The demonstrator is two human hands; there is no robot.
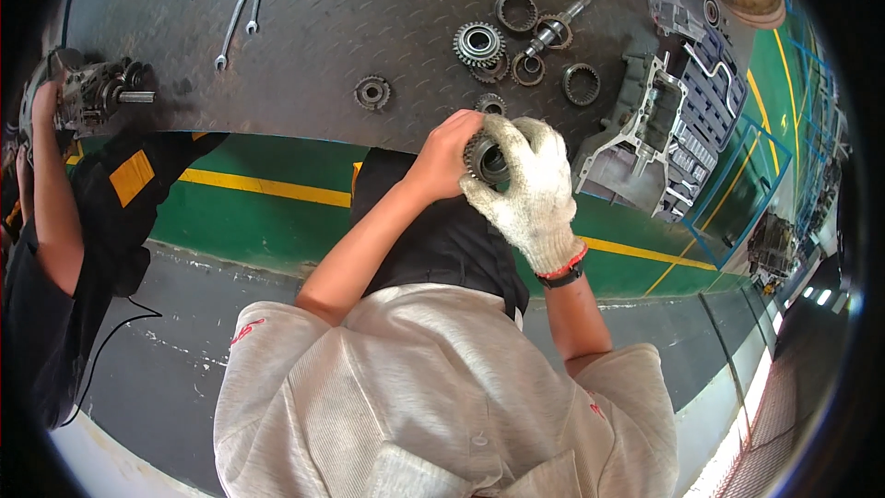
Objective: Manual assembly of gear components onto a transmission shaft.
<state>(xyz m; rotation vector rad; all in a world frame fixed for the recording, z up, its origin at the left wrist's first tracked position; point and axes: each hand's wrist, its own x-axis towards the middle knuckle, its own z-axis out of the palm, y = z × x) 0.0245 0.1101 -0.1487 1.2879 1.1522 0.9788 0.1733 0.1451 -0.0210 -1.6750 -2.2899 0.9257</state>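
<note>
Between my two hands, just off the near edge of the metal table, is a dark toothed gear ring (489,159). My bare left hand (442,155) grips its left side. My right hand (533,180), in a white knitted glove, has its fingers and thumb curled round the right side. Part of the gear is hidden by the glove. A small gear (490,104) lies on the table just beyond my hands. Further out are a larger double gear (478,43), a splined shaft (564,23) with rings about it, and a loose toothed ring (581,84).
Left of my hands lies a single gear (372,92). Several wrenches (236,23) rest at the far left. An opened metal housing (645,120) and a grey tool tray (708,97) stand at right. Another person's arm (51,194) reaches to a gear assembly (97,97) at the left.
</note>
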